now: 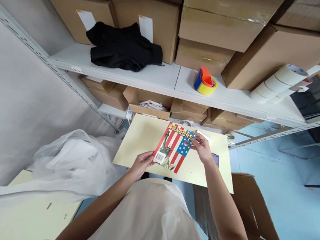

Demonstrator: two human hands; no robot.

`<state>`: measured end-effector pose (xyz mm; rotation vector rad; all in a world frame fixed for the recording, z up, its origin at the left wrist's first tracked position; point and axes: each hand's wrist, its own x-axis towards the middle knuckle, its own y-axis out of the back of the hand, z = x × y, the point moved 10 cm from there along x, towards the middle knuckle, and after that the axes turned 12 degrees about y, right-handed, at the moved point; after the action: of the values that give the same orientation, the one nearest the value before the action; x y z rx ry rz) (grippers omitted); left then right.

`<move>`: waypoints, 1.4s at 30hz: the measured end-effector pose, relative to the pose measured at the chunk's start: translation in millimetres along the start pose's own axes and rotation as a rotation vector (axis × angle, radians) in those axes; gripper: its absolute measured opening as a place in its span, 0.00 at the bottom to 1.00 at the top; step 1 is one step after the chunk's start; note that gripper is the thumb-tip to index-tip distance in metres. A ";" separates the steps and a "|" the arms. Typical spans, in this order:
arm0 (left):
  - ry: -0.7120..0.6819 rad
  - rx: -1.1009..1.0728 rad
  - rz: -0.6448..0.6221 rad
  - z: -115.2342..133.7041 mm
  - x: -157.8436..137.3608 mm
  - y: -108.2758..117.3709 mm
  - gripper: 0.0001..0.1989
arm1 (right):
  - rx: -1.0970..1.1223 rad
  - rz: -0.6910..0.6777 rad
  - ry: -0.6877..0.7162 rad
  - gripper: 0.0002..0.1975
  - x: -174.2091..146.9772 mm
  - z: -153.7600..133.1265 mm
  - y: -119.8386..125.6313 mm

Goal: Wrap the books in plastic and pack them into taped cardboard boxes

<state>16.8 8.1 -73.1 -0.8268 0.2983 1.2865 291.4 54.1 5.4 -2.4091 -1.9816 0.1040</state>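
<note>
A book (171, 145) with red and white stripes, a blue starred patch and a statue on its cover is held over the pale yellow table (140, 137). My left hand (142, 163) pinches its lower left edge beside the barcode. At the upper right corner, my right hand (202, 146) grips it between thumb and fingers. Partly hidden behind my right wrist, a phone (215, 159) lies on the table. Something white, partly covered by my right hand, lies near the table's back edge.
Behind the table, a grey shelf (164, 77) carries cardboard boxes (208, 30), a black garment (124, 48), a tape dispenser (205, 81) and white rolls (278, 84). Translucent plastic sheeting (73, 164) heaps up at the left. An open carton (253, 212) stands on the floor at right.
</note>
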 end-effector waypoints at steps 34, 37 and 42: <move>-0.347 0.470 0.188 57.0 -36.7 -4.6 0.13 | -0.310 -0.461 0.092 0.16 3.6 -42.9 -44.3; -0.262 0.399 0.179 47.9 -34.0 0.8 0.17 | -0.272 -0.414 0.038 0.16 -7.4 -32.0 -20.5; -0.152 0.304 0.142 25.0 -28.8 4.5 0.23 | 0.097 -0.114 0.053 0.18 -30.1 -14.5 -10.6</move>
<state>-1.8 4.6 -39.7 -0.4533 0.4244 1.3865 276.1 27.1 21.7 -2.2120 -2.0350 0.1298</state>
